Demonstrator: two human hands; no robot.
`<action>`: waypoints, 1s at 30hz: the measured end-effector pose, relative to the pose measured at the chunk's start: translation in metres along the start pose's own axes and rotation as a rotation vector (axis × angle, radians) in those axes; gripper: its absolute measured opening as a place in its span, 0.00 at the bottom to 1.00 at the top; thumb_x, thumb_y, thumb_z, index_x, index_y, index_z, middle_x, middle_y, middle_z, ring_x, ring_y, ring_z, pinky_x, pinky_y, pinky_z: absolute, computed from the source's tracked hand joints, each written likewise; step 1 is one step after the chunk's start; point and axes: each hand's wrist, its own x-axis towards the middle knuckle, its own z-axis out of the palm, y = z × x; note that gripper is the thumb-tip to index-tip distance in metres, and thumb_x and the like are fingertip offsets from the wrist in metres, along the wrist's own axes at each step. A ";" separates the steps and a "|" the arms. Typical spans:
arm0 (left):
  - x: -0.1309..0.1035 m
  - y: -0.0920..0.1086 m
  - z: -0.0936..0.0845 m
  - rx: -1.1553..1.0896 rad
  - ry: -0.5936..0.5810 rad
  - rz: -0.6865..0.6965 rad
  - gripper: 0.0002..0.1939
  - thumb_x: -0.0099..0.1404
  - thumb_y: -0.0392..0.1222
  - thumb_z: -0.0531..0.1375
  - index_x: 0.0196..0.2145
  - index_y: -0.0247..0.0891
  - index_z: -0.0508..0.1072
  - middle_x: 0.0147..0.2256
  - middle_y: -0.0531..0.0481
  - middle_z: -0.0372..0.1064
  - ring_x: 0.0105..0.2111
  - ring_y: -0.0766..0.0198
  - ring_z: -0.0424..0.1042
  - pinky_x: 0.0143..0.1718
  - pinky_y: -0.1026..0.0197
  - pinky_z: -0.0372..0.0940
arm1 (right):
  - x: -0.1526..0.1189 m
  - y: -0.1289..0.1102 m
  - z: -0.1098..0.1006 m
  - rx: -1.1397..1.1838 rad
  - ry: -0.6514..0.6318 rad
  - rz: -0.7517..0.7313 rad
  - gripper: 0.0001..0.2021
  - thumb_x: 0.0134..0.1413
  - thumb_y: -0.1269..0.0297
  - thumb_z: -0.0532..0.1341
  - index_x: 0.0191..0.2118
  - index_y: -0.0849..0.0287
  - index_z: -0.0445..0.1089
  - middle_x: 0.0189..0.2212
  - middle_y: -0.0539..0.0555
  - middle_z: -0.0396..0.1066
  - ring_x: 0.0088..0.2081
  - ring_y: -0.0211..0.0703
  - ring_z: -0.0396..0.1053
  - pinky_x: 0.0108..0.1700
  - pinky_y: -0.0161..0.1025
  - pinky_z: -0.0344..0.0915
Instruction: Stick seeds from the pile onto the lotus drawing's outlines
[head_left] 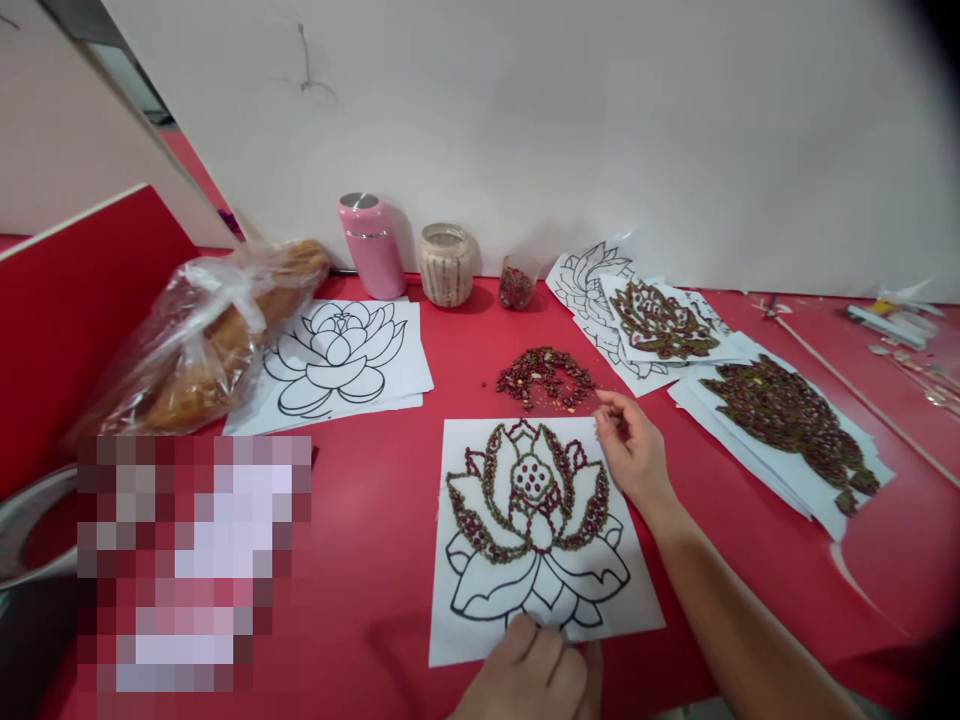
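Observation:
A white sheet with a black lotus outline point(540, 590) lies on the red table, its upper petals partly lined with dark red and green-brown pieces. My left hand point(534, 668) rests over the sheet's bottom edge with its fingers curled; whether anything is under them is hidden. Beside the upper right corner of the sheet is my right hand point(630, 440), fingers bent together near the loose pile of dark red beans point(546, 376). What its fingertips hold is too small to make out.
Behind stand a pink flask point(373, 247), a ribbed jar point(446, 265) and a small cup of red pieces point(517, 282). Lotus outline sheets point(337, 365) and a plastic bag point(217, 340) lie left. Bean-covered sheets point(795, 430) are at right, near a thin stick point(862, 395).

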 end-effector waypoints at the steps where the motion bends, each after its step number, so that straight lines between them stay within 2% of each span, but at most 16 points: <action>1: 0.000 0.003 0.001 -0.001 -0.038 -0.015 0.06 0.62 0.32 0.53 0.36 0.32 0.69 0.21 0.55 0.60 0.23 0.66 0.60 0.26 0.61 0.53 | -0.001 0.000 -0.001 0.003 0.001 0.000 0.15 0.55 0.60 0.53 0.47 0.60 0.63 0.32 0.54 0.66 0.29 0.38 0.66 0.33 0.37 0.66; 5: 0.001 0.007 0.001 -0.023 -0.233 -0.030 0.23 0.62 0.53 0.54 0.45 0.29 0.67 0.30 0.50 0.66 0.30 0.62 0.62 0.33 0.58 0.55 | -0.003 0.001 -0.005 0.002 0.020 0.008 0.15 0.54 0.60 0.53 0.47 0.60 0.63 0.32 0.54 0.67 0.29 0.38 0.66 0.34 0.37 0.66; 7: 0.001 0.005 0.000 -0.033 -0.280 -0.017 0.29 0.60 0.58 0.52 0.47 0.28 0.65 0.31 0.49 0.66 0.30 0.62 0.60 0.33 0.57 0.54 | -0.003 0.001 -0.006 -0.001 0.026 0.015 0.15 0.54 0.60 0.53 0.46 0.60 0.63 0.32 0.54 0.67 0.30 0.39 0.66 0.34 0.37 0.66; 10: 0.001 0.001 0.002 -0.029 -0.305 -0.002 0.33 0.60 0.61 0.50 0.49 0.28 0.64 0.31 0.49 0.65 0.29 0.62 0.59 0.32 0.56 0.52 | -0.004 0.000 -0.006 -0.002 0.023 0.020 0.15 0.53 0.60 0.54 0.46 0.60 0.64 0.31 0.54 0.67 0.31 0.39 0.66 0.33 0.37 0.66; 13: 0.000 -0.002 0.005 0.002 -0.285 0.017 0.29 0.63 0.57 0.48 0.49 0.28 0.63 0.29 0.50 0.63 0.28 0.62 0.59 0.29 0.57 0.50 | -0.004 0.001 -0.005 0.000 0.019 0.016 0.15 0.53 0.60 0.54 0.45 0.60 0.64 0.31 0.54 0.67 0.31 0.39 0.66 0.32 0.36 0.66; 15: 0.001 -0.004 0.008 0.040 -0.259 0.032 0.22 0.64 0.49 0.50 0.48 0.28 0.63 0.28 0.51 0.61 0.26 0.63 0.58 0.27 0.58 0.48 | -0.003 0.002 -0.004 0.002 0.017 0.009 0.15 0.53 0.59 0.54 0.45 0.60 0.64 0.31 0.54 0.68 0.30 0.39 0.66 0.32 0.36 0.66; 19: 0.003 -0.004 0.013 0.093 -0.098 0.018 0.12 0.61 0.35 0.52 0.43 0.32 0.66 0.24 0.53 0.59 0.23 0.65 0.58 0.26 0.58 0.46 | 0.002 0.002 -0.003 0.008 0.014 -0.007 0.14 0.54 0.59 0.53 0.45 0.59 0.64 0.31 0.54 0.68 0.29 0.39 0.66 0.31 0.36 0.66; 22: 0.005 -0.002 0.014 0.081 -0.023 0.005 0.09 0.60 0.33 0.51 0.39 0.34 0.68 0.21 0.54 0.58 0.21 0.65 0.57 0.25 0.59 0.46 | 0.011 -0.001 0.000 0.019 0.002 -0.023 0.14 0.53 0.60 0.54 0.44 0.59 0.65 0.31 0.54 0.69 0.30 0.39 0.66 0.31 0.36 0.66; 24: 0.005 -0.002 0.011 0.071 -0.040 0.019 0.08 0.62 0.35 0.51 0.36 0.34 0.68 0.21 0.54 0.59 0.21 0.65 0.57 0.25 0.59 0.47 | 0.016 -0.003 0.003 0.025 -0.004 -0.028 0.14 0.53 0.60 0.55 0.44 0.59 0.65 0.32 0.54 0.69 0.30 0.39 0.66 0.32 0.36 0.66; 26: 0.004 -0.004 0.005 0.044 -0.062 0.054 0.13 0.64 0.44 0.50 0.34 0.33 0.69 0.22 0.53 0.61 0.21 0.65 0.58 0.25 0.59 0.48 | 0.019 -0.005 0.006 0.030 -0.006 -0.027 0.14 0.52 0.60 0.55 0.43 0.59 0.66 0.32 0.55 0.69 0.31 0.39 0.67 0.33 0.36 0.66; 28: 0.003 -0.008 -0.003 0.008 -0.088 0.065 0.21 0.64 0.53 0.48 0.35 0.31 0.69 0.22 0.51 0.62 0.22 0.63 0.59 0.26 0.58 0.50 | 0.019 -0.006 0.008 0.032 -0.007 -0.021 0.13 0.52 0.60 0.55 0.43 0.59 0.66 0.33 0.55 0.69 0.32 0.39 0.67 0.34 0.36 0.65; 30: 0.002 -0.015 -0.012 0.002 -0.148 0.008 0.24 0.63 0.54 0.49 0.40 0.28 0.69 0.23 0.50 0.64 0.24 0.62 0.60 0.29 0.57 0.53 | 0.017 -0.006 0.009 0.033 -0.007 -0.011 0.13 0.52 0.61 0.55 0.43 0.59 0.66 0.33 0.55 0.69 0.32 0.39 0.67 0.34 0.36 0.65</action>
